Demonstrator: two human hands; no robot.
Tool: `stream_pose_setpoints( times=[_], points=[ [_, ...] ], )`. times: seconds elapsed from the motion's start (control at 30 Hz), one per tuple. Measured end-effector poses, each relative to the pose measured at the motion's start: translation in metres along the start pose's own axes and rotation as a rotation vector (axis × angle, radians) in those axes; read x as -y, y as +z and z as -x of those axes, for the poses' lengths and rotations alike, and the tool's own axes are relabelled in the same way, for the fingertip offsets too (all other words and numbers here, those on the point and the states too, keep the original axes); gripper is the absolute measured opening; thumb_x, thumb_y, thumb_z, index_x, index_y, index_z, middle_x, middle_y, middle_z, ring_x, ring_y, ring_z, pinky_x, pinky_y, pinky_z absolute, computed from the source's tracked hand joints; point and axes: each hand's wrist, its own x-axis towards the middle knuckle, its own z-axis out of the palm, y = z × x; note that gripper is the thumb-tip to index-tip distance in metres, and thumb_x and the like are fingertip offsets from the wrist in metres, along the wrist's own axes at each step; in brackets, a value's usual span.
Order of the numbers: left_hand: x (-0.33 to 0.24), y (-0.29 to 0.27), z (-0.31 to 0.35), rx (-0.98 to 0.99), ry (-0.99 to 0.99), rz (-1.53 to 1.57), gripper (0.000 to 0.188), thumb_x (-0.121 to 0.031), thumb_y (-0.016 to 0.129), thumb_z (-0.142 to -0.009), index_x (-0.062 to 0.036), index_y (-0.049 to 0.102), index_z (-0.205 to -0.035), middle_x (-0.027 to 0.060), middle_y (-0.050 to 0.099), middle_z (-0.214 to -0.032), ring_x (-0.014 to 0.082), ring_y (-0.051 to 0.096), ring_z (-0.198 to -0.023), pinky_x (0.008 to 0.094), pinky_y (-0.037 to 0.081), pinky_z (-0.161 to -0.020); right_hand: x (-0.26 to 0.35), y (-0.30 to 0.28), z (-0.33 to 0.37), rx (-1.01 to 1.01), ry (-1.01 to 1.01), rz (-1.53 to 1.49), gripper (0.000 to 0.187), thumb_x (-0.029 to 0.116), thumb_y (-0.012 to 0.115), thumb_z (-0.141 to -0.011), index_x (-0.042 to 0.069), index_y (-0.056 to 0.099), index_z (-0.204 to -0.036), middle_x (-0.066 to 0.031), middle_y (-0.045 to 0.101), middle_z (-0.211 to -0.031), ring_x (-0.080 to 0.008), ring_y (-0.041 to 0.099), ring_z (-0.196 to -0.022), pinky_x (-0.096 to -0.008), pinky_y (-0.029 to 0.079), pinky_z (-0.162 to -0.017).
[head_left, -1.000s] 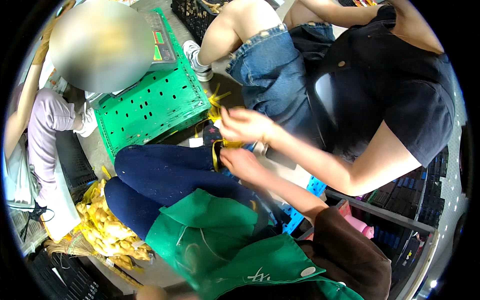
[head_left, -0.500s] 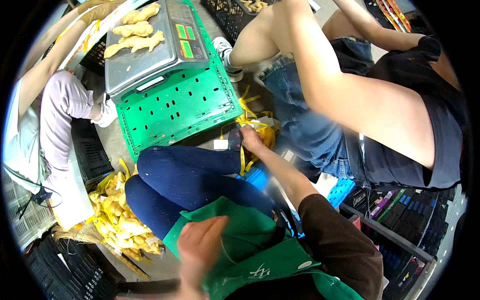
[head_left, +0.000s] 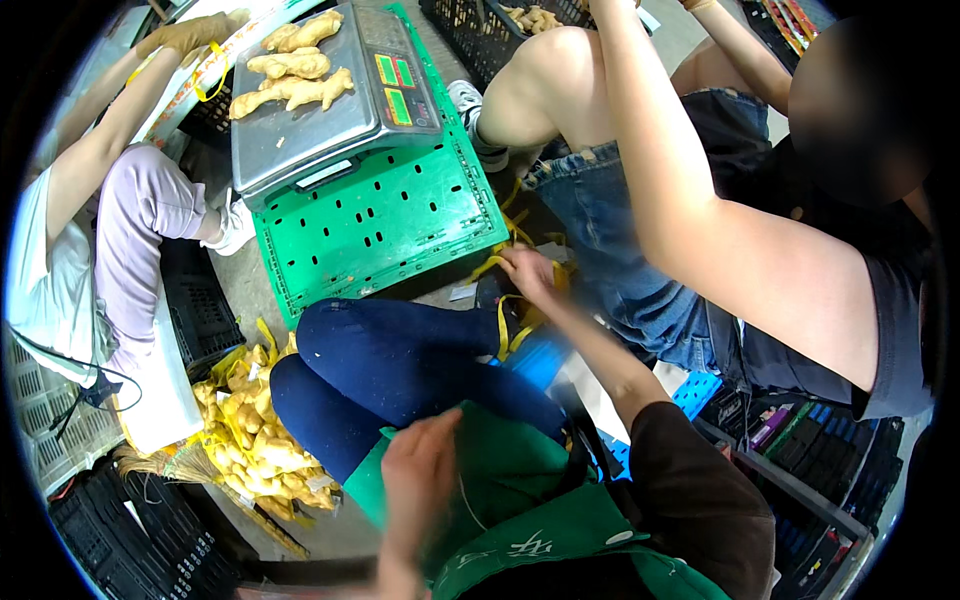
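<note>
My right hand reaches past my right knee, its fingers closed on a yellow net strip in a loose bunch of yellow netting. A blue crate is just below that bunch. In front of the green apron on my lap is my left hand, blurred by motion; nothing shows in it, and its finger positions are unclear. Several pieces of ginger lie on the metal pan of a digital scale. The scale stands on a green perforated plastic crate.
Yellow net bags of ginger are heaped on the floor left of my knees, beside a straw broom. One person's gloved hands are at far left. Another person's bare knee is close on the right. Black crates stand lower left.
The whole view has shifted, with the scene sitting further right. My left hand has moved slightly in front of the apron, and my right hand stays at the yellow netting.
</note>
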Motion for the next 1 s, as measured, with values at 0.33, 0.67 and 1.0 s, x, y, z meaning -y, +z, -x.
stream_pose_setpoints(
  times=[0.33, 0.67, 1.0],
  points=[
    [0.024, 0.078, -0.099, -0.113, 0.139, 0.176, 0.051, -0.004, 0.059, -0.081, -0.0015, 0.042, -0.129, 0.0213, 0.052, -0.118, 0.0268, 0.06, -0.075, 0.0337, 0.05, -0.068, 0.104, -0.12, 0.052, -0.233, -0.377, -0.17, 0.015, 0.018, 0.066, -0.078, 0.008, 0.064, -0.089, -0.0082, 0.062, -0.076, -0.025, 0.06, -0.067, -0.034, 0.048, -0.058],
    [0.02, -0.047, -0.063, -0.321, -0.131, 0.365, 0.028, -0.023, 0.053, -0.094, -0.0029, 0.054, -0.075, -0.0041, 0.044, -0.06, 0.0061, 0.038, -0.056, 0.0231, 0.033, -0.051, -0.035, -0.031, 0.069, 0.407, 0.093, 0.295, 0.019, 0.015, 0.061, -0.081, 0.01, 0.061, -0.099, -0.0104, 0.065, -0.085, -0.0277, 0.065, -0.077, -0.0371, 0.051, -0.065],
    [-0.001, -0.103, -0.048, -0.127, 0.285, -0.282, 0.013, -0.019, 0.061, -0.084, -0.0058, 0.061, -0.083, 0.012, 0.056, -0.068, 0.0329, 0.057, -0.066, 0.0413, 0.045, -0.058, 0.223, -0.176, 0.031, -0.041, -0.591, -0.536, 0.065, 0.025, 0.07, -0.078, 0.009, 0.042, -0.134, -0.0117, 0.054, -0.122, -0.023, 0.053, -0.113, -0.0335, 0.042, -0.093]
  ],
)
